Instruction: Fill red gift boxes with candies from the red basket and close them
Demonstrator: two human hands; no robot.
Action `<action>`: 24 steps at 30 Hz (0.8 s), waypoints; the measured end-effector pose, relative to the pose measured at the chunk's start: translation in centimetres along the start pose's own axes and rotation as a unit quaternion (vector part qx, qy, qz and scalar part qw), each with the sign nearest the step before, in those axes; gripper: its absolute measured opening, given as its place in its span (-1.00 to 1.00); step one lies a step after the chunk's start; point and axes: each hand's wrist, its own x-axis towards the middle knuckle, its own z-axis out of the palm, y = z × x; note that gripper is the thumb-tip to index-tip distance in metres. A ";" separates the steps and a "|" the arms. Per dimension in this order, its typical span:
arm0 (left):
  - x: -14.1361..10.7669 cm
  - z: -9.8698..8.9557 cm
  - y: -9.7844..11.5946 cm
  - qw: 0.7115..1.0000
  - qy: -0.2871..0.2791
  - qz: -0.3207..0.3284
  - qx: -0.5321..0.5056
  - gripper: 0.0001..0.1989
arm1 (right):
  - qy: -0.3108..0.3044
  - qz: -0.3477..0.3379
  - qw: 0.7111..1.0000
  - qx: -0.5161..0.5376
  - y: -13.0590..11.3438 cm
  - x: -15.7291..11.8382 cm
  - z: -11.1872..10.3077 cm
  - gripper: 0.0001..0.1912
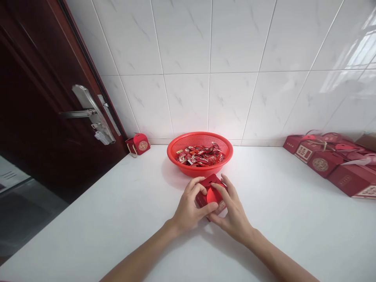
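Holds a box (212, 196) between both hands, at about 6 o'clock from the basket (202, 172) and just beside it. Has it on or barely above the tabletop (117, 219); cannot tell which. With the left hand (188, 207), pinches the box from 8 o'clock: bends fingers over the top and its far-left edge, lays the thumb across the near side. With the right hand (235, 217), pinches the same box from 4 o'clock: bends the forefinger over the top, reaches another finger to the far edge, sets the thumb at the near corner. Shows on the box a bright red rounded flap, darker red sides, a slot toward 12 o'clock and a pale gold print toward 5 o'clock, partly covered by fingers.

Has the basket at 12 o'clock from the box, red, perforated, partly filled with loose packets (202, 155), mostly red with some white print. Has a lone box (138, 143) at 10 o'clock, upright near the wall (188, 47), with a cord loop (133, 154) hanging at its side. Has a cluster of boxes (331, 160) between 2 and 3 o'clock, packed close together, well apart from the hands. Farther toward 10 o'clock, has a dark door (32, 78) with a metal handle (78, 114) and keys (101, 137).
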 end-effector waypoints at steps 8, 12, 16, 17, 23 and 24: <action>0.2 -1.6 0.4 1.000 -0.022 0.012 0.006 -0.73 | 0.018 0.065 0.998 0.007 0.5 0.7 -0.6 -0.39; -0.5 -3.6 0.5 0.999 0.005 0.016 0.042 -0.77 | -0.007 0.072 0.997 0.013 1.0 0.9 -0.9 -0.27; -2.5 -6.2 -0.5 0.995 0.031 0.000 0.091 -0.78 | -0.010 0.041 0.999 -0.004 1.2 0.9 -0.8 -0.39; -3.1 -6.9 -0.9 0.994 0.038 -0.010 0.105 -0.77 | -0.007 0.034 0.999 -0.007 1.2 0.9 -0.7 -0.43; -7.7 -12.2 -4.8 0.971 0.138 -0.053 0.188 -0.72 | 0.023 0.024 0.999 -0.009 2.1 1.8 -2.0 -0.53; -8.6 -13.2 -5.7 0.965 0.165 -0.057 0.197 -0.72 | 0.040 0.024 0.999 -0.015 2.9 2.3 -2.8 -0.55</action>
